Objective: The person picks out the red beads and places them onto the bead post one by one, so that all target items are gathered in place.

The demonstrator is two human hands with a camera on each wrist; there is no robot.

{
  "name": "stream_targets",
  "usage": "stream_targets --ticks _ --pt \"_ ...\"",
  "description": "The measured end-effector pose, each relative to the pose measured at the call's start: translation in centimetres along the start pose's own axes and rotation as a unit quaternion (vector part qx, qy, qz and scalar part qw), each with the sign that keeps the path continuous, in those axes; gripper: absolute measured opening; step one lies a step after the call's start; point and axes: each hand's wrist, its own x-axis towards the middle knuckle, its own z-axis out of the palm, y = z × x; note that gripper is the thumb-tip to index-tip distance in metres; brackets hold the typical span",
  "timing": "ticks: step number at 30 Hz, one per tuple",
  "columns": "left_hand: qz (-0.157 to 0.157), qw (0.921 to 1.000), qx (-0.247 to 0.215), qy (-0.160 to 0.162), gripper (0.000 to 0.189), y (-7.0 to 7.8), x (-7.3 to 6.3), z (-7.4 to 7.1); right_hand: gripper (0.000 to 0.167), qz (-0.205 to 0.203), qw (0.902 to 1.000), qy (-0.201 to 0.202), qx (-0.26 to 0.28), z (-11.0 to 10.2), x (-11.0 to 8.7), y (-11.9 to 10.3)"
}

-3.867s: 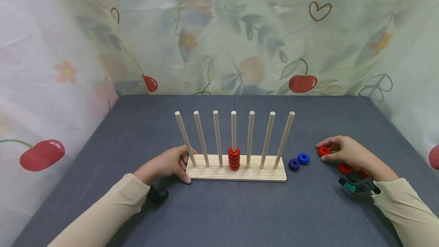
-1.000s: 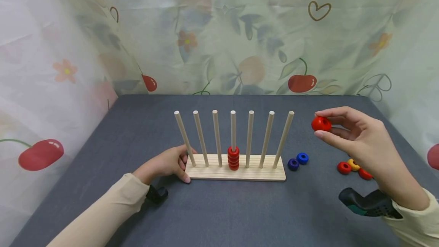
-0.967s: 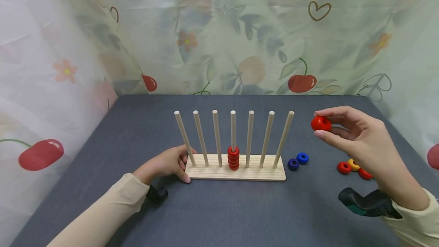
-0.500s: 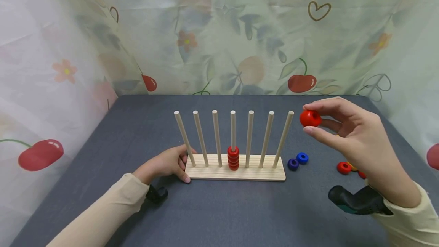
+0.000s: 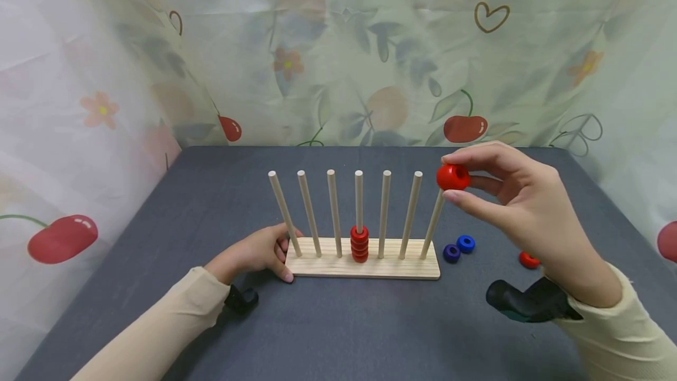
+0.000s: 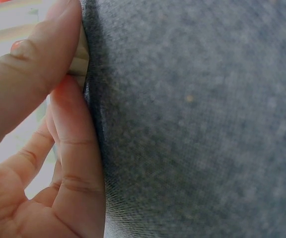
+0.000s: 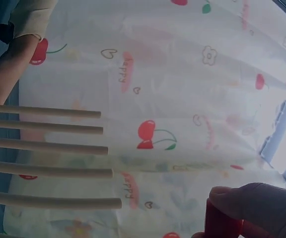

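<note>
A wooden peg board with several upright pegs stands mid-table. Several red beads are stacked at the foot of its middle peg. My left hand grips the board's left end; in the left wrist view, thumb and finger pinch the board's edge. Raised in front of the top of the rightmost peg, my right hand pinches a red bead between thumb and fingers. The bead's hole faces right and hides that peg's tip. The right wrist view shows the pinched bead at the bottom edge.
On the dark grey table, a purple bead and a blue bead lie right of the board. A loose red bead is partly behind the right wrist. A patterned curtain closes off the back and sides.
My right hand picked up a red bead from the table, lifted it and carried it left to the rightmost peg. My left hand stays on the board.
</note>
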Motion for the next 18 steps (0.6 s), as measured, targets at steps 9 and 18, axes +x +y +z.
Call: stream_targets --ticks 9,18 --pt "-0.002 1.0 -0.001 -0.001 0.079 0.0 0.0 0.1 0.045 -0.039 0.9986 -0.006 -0.034 1.1 0.7 -0.1" --pt "0.002 1.0 -0.004 -0.001 0.079 -0.2 0.0 0.0 0.043 -0.049 0.9971 -0.002 -0.058 2.1 1.5 -0.3"
